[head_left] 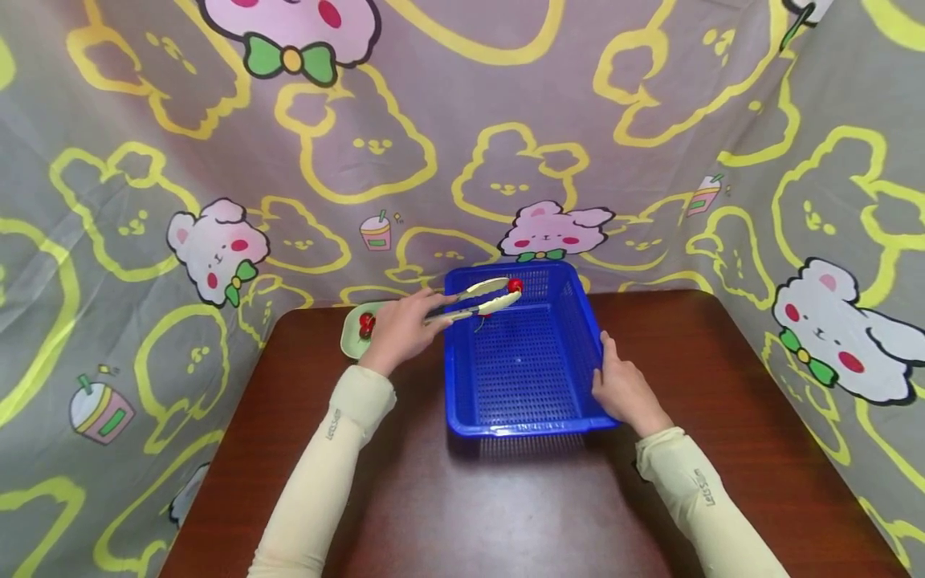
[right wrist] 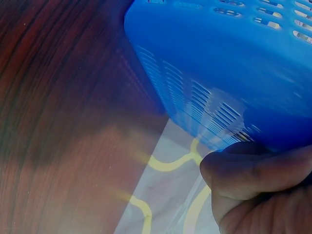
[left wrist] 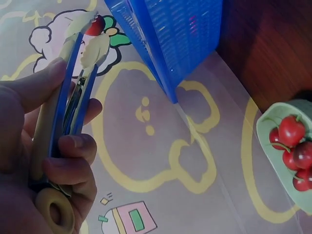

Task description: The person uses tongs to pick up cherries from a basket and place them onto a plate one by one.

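My left hand [head_left: 403,327] grips a pair of tongs [head_left: 500,303] with pale scoop-like tips, pointed over the far part of a blue plastic basket [head_left: 453,377]. Between the tips sits a red cherry [left wrist: 96,26]. Another cherry [head_left: 486,315], with a green stem, shows in the basket just below the tongs, partly hidden by them. On the other side, my right hand [head_left: 627,389] holds the basket's right rim, thumb and fingers round the edge. A pale green dish [left wrist: 273,161] with several red cherries [left wrist: 292,130] stands left of the basket, partly behind my left hand in the head view.
The brown wooden table [head_left: 686,353] carries the basket and the dish. A grey patterned cloth [head_left: 462,104] hangs behind the table and along both sides. The basket stands near the table's back edge, close to the cloth.
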{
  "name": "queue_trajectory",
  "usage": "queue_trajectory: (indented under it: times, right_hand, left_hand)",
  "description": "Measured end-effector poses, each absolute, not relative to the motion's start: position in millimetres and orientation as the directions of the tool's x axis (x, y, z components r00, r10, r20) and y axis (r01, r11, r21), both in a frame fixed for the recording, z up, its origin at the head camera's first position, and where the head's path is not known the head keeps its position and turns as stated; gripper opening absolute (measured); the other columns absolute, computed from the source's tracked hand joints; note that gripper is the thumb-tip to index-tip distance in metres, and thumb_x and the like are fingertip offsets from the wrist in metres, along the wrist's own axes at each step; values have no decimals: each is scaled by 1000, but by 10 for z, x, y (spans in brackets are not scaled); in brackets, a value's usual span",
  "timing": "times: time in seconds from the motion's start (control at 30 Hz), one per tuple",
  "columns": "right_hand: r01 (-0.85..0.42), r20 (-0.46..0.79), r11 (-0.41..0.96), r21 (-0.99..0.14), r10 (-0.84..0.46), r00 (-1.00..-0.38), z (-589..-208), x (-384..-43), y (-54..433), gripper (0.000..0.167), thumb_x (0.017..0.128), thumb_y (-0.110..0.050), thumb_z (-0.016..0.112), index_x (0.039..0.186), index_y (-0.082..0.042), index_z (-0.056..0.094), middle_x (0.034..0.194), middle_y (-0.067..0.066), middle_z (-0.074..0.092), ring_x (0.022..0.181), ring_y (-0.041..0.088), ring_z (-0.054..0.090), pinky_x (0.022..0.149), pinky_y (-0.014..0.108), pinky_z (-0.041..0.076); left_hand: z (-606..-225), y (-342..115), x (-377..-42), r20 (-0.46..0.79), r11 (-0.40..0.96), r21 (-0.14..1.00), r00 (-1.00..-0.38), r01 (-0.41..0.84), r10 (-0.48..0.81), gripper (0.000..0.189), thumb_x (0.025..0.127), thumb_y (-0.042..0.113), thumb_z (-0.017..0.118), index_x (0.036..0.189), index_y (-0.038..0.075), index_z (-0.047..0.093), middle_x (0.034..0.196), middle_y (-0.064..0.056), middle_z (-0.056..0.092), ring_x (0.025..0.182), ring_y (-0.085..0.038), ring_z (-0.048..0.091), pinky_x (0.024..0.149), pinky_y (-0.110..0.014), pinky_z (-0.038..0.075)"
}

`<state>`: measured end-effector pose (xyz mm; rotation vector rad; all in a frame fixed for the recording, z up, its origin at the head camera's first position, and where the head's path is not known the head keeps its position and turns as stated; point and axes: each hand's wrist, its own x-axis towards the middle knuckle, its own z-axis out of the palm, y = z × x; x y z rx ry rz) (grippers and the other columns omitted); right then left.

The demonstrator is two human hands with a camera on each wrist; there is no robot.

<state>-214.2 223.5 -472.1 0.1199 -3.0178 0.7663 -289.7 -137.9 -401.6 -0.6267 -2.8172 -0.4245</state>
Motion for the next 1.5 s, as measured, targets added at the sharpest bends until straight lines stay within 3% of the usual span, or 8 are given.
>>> queue_trajectory:
  times: [0.13,0.23,0.4,0.67,0.93,1.07,1.2,1.5]
  right_hand:
    - [-83,54,877,-474,-65,-996,-4721,-2135,2246,69,100,-11,50,158,10,18,92,40,66,76,46,68,73,61,52]
    - [-84,57,878,-472,-65,-996,-4717,-2131,2252,69,100,-11,50,158,9,17,92,40,66,76,46,68,73,61,52]
    - [-79,51,878,-471,-63,-997,-4715,-2137,2258,70,100,-11,50,158,9,17,93,39,66,75,44,67,73,61,52]
    - [-65,30,880,-470,-58,-998,-4714,-2128,2250,70,101,-12,49,159,9,16,95,39,66,77,45,68,74,61,52]
    - [-75,47,880,-469,-59,-997,-4728,-2137,2238,69,100,-11,49,158,9,17,96,40,65,76,45,68,74,61,52]
    - [-79,47,880,-469,-65,-997,-4713,-2127,2231,69,100,-11,50,158,9,17,95,40,66,77,46,68,74,61,52]
    - [-80,52,880,-468,-63,-997,-4705,-2124,2233,69,100,-10,50,158,10,18,97,41,65,79,49,68,75,62,52]
    - [-81,53,880,-467,-63,-997,-4723,-2144,2228,69,100,-11,50,158,10,18,106,44,64,83,52,68,78,64,52]
  left_hand:
    - [-4007,-1456,-2822,309,862,243,-878,446,367,40,98,40,72,137,34,69,116,-2,71,78,-27,64,62,-40,43]
    - [-4006,-1513,-2774,321,862,248,-877,441,356,40,97,39,73,137,34,69,102,-1,67,68,-24,53,59,-38,39]
    - [-4007,-1604,-2713,348,856,264,-871,445,346,40,96,38,74,136,33,70,108,2,70,72,-23,59,62,-39,43]
    - [-4054,-1765,-2608,377,860,278,-872,428,312,41,95,39,76,135,36,70,100,5,69,69,-19,55,62,-38,42]
    - [-4074,-1952,-2474,387,877,279,-882,391,270,45,93,40,78,136,39,68,115,8,71,92,-21,62,63,-42,46]
    - [-4093,-2074,-2399,392,879,276,-880,389,267,46,92,39,79,136,37,68,102,5,68,70,-17,55,56,-37,39]
    - [-4128,-2192,-2351,400,877,293,-882,380,249,46,92,39,79,136,38,68,102,6,68,56,-12,45,54,-34,35]
    - [-4186,-2392,-2266,384,880,343,-904,329,188,47,91,33,81,136,31,69,108,0,69,63,-15,50,60,-35,36]
